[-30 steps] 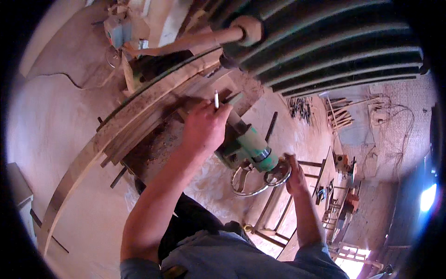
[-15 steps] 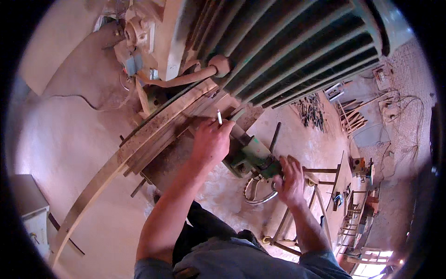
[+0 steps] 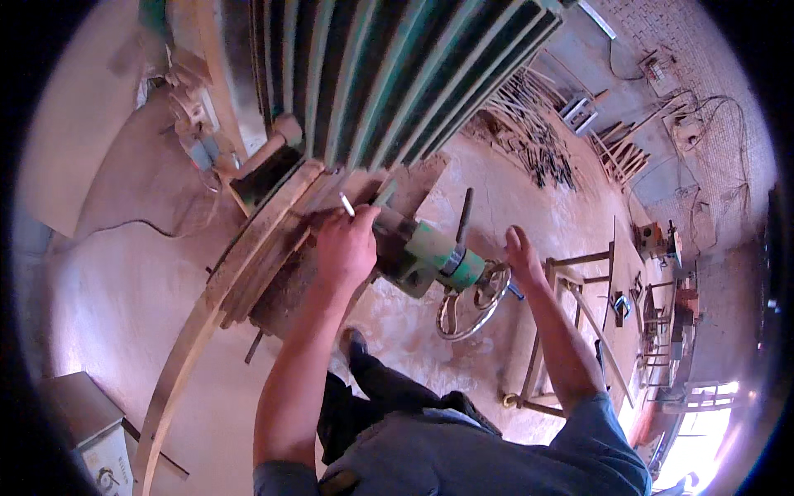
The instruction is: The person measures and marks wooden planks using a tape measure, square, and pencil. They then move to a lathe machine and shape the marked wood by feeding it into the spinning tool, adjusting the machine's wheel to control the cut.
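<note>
A white cigarette [image 3: 346, 204] sticks up between the fingers of my left hand [image 3: 346, 252], which is closed beside the table of a woodworking machine. What else those fingers touch is hidden. To the right of this hand juts the machine's green cylindrical housing [image 3: 434, 255], with a dark lever bar [image 3: 466, 217] rising from it. A shiny metal handwheel [image 3: 475, 310] sits at the housing's outer end. My right hand [image 3: 523, 258] is just right of the wheel, fingers stretched out, holding nothing. A long curved wooden piece [image 3: 184, 351] lies along the machine's left side.
A large green ribbed casing [image 3: 380, 74] fills the space ahead. Wooden scraps [image 3: 538, 132] are heaped on the floor beyond. At right stands a wooden frame [image 3: 538, 364] with a blue-handled tool [image 3: 620, 306] near it. A box [image 3: 91, 422] stands at lower left.
My right hand has come off the end of the housing by the handwheel and moved to its right. The view has shifted; my left hand still holds the cigarette.
</note>
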The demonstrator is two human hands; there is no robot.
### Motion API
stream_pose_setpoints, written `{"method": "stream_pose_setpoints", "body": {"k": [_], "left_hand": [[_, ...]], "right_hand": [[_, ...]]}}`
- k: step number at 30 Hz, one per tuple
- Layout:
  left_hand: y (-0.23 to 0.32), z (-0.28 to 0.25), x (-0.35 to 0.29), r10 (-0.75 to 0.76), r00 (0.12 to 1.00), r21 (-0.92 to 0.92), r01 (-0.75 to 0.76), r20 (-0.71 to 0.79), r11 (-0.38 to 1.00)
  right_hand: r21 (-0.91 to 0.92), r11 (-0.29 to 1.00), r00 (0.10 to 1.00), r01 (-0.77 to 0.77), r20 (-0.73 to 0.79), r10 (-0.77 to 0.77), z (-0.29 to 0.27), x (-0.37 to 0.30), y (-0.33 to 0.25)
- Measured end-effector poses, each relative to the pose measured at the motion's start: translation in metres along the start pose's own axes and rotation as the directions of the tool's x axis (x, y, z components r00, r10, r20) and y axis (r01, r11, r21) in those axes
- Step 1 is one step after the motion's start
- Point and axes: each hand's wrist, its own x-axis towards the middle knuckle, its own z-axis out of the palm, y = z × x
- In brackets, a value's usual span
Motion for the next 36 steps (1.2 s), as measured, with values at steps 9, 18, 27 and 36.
{"method": "stream_pose_setpoints", "body": {"k": [9,18,27,36], "left_hand": [[0.003,0.001,0.004,-0.035,0.998,0.043,0.032,0.057,0.999],[0.004,0.001,0.004,0.019,0.998,0.005,-0.019,0.059,1.000],[0.012,-0.006,0.002,-0.008,0.999,-0.039,0.010,0.042,0.999],[0.027,-0.084,-0.097,-0.219,0.973,-0.015,0.218,-0.072,0.976]], "right_hand": [[0.315,0.939,0.985,-0.141,0.140,0.101,0.030,-0.050,-0.035],[-0.080,0.981,0.983,0.178,0.059,-0.174,0.030,-0.051,-0.001],[-0.378,0.695,0.783,0.611,0.164,-0.600,0.032,-0.075,-0.005],[-0.586,0.202,0.469,0.784,0.347,-0.812,0.033,-0.085,0.009]]}}
